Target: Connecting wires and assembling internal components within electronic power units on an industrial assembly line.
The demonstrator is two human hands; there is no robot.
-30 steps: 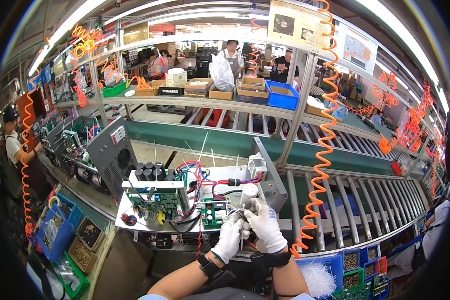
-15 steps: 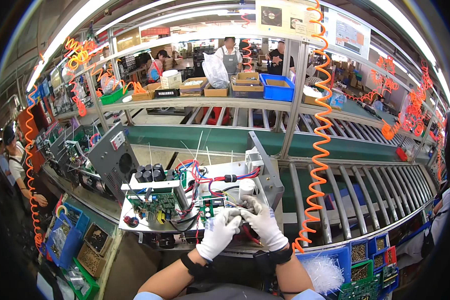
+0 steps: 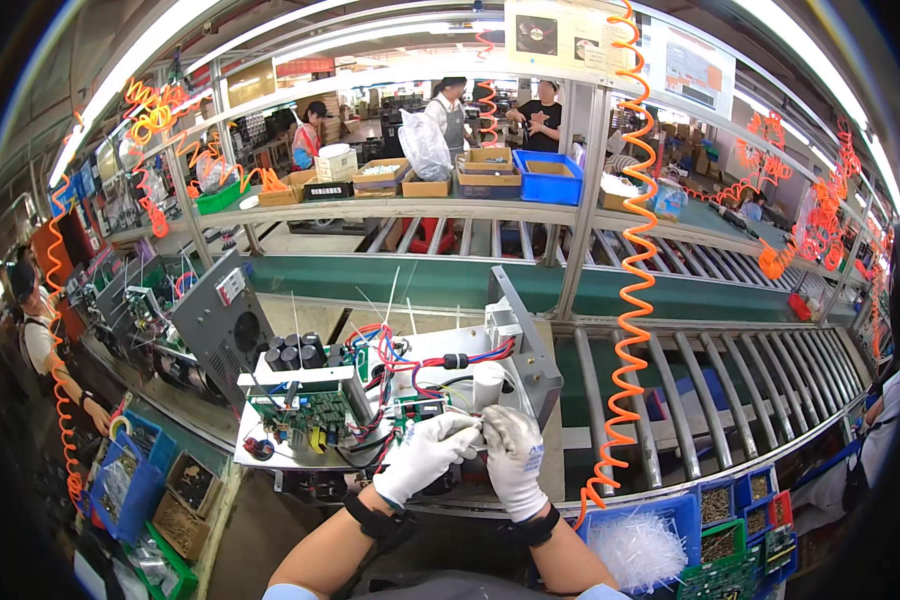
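Both my hands wear white gloves and meet at the near right part of an open electronic unit on a white metal chassis [image 3: 288, 459]. My left hand [image 3: 428, 456] is closed in a pinch beside a small green circuit board [image 3: 418, 408]. Close against it, my right hand [image 3: 515, 458] bends its fingers down, also closed. What lies between the fingertips is too small to make out; thin wires run close by. Just beyond stands a white cylinder [image 3: 488, 383]. Red and blue wires [image 3: 420, 362] cross the chassis, and a larger green board [image 3: 315, 408] with black capacitors [image 3: 292, 352] sits at its left.
Metal rollers [image 3: 690, 400] run along the right. At lower right are a blue bin of clear plastic strips [image 3: 635, 550] and small screw bins [image 3: 718, 505]. An orange coiled hose [image 3: 635, 290] hangs near my right side. A co-worker's hand [image 3: 98, 415] reaches toward blue bins [image 3: 130, 485] at left.
My right hand has turned more upright and shifted slightly left; my left hand has moved a little up and left. The co-worker at left has lowered an arm toward the bins.
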